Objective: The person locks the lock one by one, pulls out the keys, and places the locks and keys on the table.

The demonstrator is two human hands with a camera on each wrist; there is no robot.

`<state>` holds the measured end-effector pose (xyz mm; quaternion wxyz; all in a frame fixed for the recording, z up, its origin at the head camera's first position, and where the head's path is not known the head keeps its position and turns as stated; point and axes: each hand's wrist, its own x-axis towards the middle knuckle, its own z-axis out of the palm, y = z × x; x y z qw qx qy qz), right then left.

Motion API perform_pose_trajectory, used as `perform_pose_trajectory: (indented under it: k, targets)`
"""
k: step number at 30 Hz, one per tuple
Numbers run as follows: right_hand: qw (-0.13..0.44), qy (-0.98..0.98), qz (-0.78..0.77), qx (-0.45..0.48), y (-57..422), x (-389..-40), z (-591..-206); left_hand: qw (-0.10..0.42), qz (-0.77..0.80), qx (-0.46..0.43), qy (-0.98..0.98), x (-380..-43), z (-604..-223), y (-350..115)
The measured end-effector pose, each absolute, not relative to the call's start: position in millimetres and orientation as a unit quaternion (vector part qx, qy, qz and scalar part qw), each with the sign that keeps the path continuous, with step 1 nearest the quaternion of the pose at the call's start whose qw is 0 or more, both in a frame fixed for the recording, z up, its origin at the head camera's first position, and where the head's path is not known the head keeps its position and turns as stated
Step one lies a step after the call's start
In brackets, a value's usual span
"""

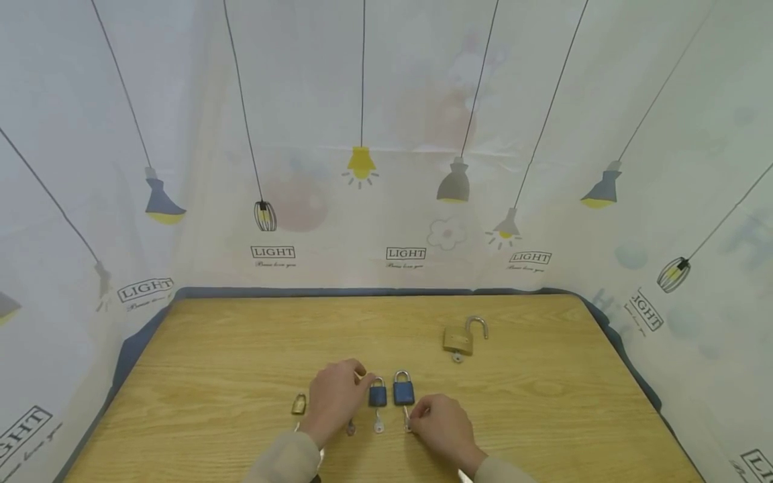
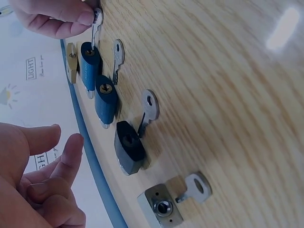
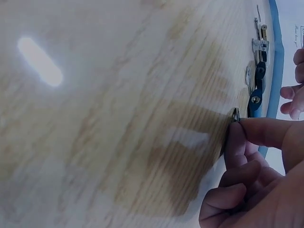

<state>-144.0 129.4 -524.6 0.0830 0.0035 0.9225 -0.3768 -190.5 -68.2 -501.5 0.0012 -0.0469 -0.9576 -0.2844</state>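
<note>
My right hand point(image 1: 445, 428) pinches a small key point(image 2: 97, 21) between thumb and forefinger, just below the larger blue padlock point(image 1: 403, 393). The key's tip is close to that lock's keyhole; I cannot tell whether it is inside. My left hand point(image 1: 339, 396) hovers beside the shackle of the smaller blue padlock point(image 1: 377, 396). Its thumb and forefinger are apart, holding nothing. A loose key point(image 1: 378, 422) lies below the smaller blue padlock. In the left wrist view, a dark padlock point(image 2: 130, 147) lies with its key point(image 2: 150, 105) alongside; the left hand hides this lock in the head view.
A small brass padlock point(image 1: 298, 404) lies at the left end of the row, with a key point(image 2: 197, 187) near it. Farther back on the right, a large brass padlock point(image 1: 457, 340) has its shackle swung out and a key at its base. The wooden table point(image 1: 543, 402) meets a printed curtain.
</note>
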Motion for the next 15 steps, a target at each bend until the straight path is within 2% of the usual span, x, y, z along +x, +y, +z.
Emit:
perform_pose_trajectory:
  k: [7, 15]
  targets:
    - [0.099, 0.922, -0.375, 0.005, 128.8, -146.3, -521.3, 0.003, -0.284, -0.052, -0.957, -190.2, -503.7, -66.3]
    - [0.086, 0.932, -0.353, 0.008, 126.9, -146.9, -526.2, 0.006, -0.281, -0.057, -0.958, -189.0, -505.1, -63.8]
